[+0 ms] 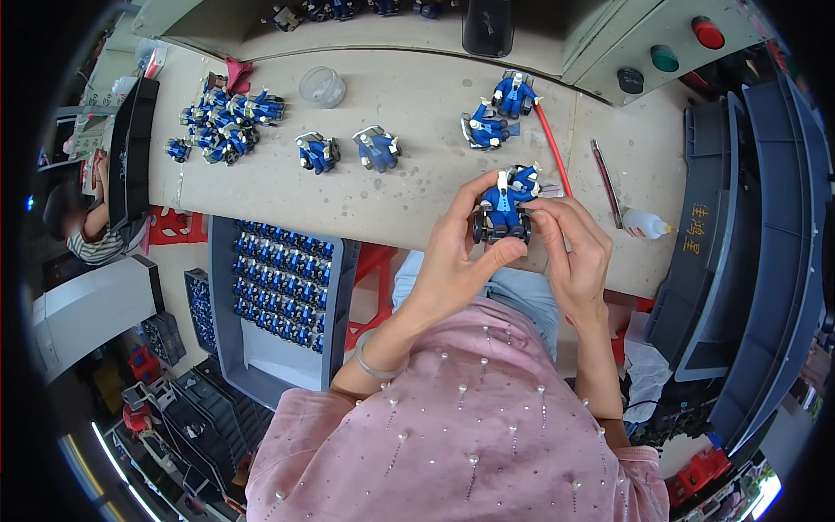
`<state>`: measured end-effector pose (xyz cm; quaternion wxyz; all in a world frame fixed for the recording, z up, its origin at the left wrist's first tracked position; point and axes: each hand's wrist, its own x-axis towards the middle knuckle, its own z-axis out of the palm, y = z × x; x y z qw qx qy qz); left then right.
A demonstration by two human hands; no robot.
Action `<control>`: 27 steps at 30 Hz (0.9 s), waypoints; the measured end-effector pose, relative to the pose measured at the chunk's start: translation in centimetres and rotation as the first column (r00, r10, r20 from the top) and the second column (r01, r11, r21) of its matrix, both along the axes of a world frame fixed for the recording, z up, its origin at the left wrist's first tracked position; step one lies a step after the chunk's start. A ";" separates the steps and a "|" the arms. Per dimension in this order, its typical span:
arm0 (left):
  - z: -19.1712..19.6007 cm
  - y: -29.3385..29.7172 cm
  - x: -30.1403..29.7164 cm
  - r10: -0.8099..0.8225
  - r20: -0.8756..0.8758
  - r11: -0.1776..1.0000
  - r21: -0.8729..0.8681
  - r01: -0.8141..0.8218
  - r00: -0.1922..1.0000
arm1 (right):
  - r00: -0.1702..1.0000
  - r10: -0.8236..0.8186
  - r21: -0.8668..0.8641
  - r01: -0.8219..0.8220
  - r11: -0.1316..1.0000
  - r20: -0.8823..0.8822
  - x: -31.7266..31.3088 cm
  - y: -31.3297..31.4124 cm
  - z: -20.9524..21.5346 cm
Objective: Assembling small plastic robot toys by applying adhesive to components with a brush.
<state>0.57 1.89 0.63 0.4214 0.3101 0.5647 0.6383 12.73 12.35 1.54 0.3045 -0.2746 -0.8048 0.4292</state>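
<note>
One blue-suited, white-headed, black-wheeled plastic figurine [502,207]: pinching it in left hand [456,237], over near edge of pale grey counter [426,193]. Holding right hand [578,248] at its right side, thumb and fingers nearly together; can't tell from this angle whether gripping too.

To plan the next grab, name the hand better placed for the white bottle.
Likely the right hand, nearer the white bottle; the left hand holds the blue figure, though the right seems to touch it too.

Looks steeply down from the head, fisheye-wide, close over the pink shirt [461,418] at lower centre; faces the bench [417,196] across upper frame.
</note>
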 end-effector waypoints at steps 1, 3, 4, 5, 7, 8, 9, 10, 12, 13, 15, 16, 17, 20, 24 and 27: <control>0.0 0.0 0.0 -0.002 0.023 1.000 -0.005 0.002 1.000 | 1.000 -0.004 0.009 0.004 1.000 0.002 0.0 0.0 0.0; 0.1 0.0 0.0 -0.006 0.027 1.000 -0.001 0.006 1.000 | 1.000 -0.003 0.009 0.003 1.000 0.007 0.1 0.0 0.1; 0.1 0.0 0.0 -0.011 0.032 1.000 0.003 0.011 0.999 | 1.000 -0.003 0.010 0.003 1.000 0.011 0.1 0.0 0.1; 0.1 0.0 0.1 -0.011 0.031 1.000 0.004 0.011 0.999 | 1.000 -0.003 0.010 0.003 1.000 0.011 0.1 0.0 0.1; 0.1 0.0 0.1 -0.012 0.049 1.000 0.010 0.011 0.999 | 1.000 -0.006 0.006 0.006 1.000 0.007 0.1 0.0 0.1; 0.1 0.0 0.1 -0.012 0.049 1.000 0.010 0.012 0.999 | 1.000 -0.006 0.006 0.006 1.000 0.007 0.1 0.0 0.1; 0.1 0.0 0.1 -0.013 0.044 1.000 0.006 0.013 0.999 | 1.000 -0.007 0.006 0.007 1.000 0.007 0.1 0.0 0.1; 0.2 0.0 0.1 -0.014 0.039 1.000 0.002 0.013 0.999 | 1.000 -0.007 0.006 0.007 1.000 0.006 0.1 0.0 0.1; 0.0 0.0 0.1 -0.015 0.040 1.000 0.005 0.014 0.999 | 1.000 -0.007 0.002 0.007 1.000 0.001 0.1 0.0 0.1; 0.0 0.0 0.1 -0.016 0.042 1.000 0.008 0.016 0.999 | 1.000 -0.007 -0.003 0.007 1.000 -0.004 0.1 0.0 0.1; 0.1 0.1 0.1 -0.015 0.051 1.000 0.006 0.014 0.999 | 1.000 -0.011 -0.003 0.011 1.000 -0.005 0.1 0.0 0.2; 0.2 0.1 0.1 -0.013 0.061 1.000 0.004 0.013 0.998 | 1.000 -0.015 -0.004 0.015 1.000 -0.006 0.1 0.0 0.2; 0.2 0.1 0.1 -0.012 0.061 1.000 0.004 0.012 0.998 | 1.000 -0.015 -0.004 0.015 1.000 -0.006 0.1 0.0 0.2; 0.2 0.0 -0.2 -0.020 0.037 1.000 0.000 0.020 0.999 | 1.000 -0.003 -0.055 0.003 0.998 0.000 0.2 0.1 0.3; -0.2 -0.3 -1.4 0.069 0.001 0.996 0.062 -0.069 0.998 | 0.990 -0.118 -0.040 0.121 0.992 0.077 0.8 1.3 -0.1; -0.6 -0.8 -2.3 0.128 -0.006 0.990 0.053 -0.127 0.992 | 0.962 -0.184 -0.053 0.199 0.979 0.202 1.4 2.0 -0.7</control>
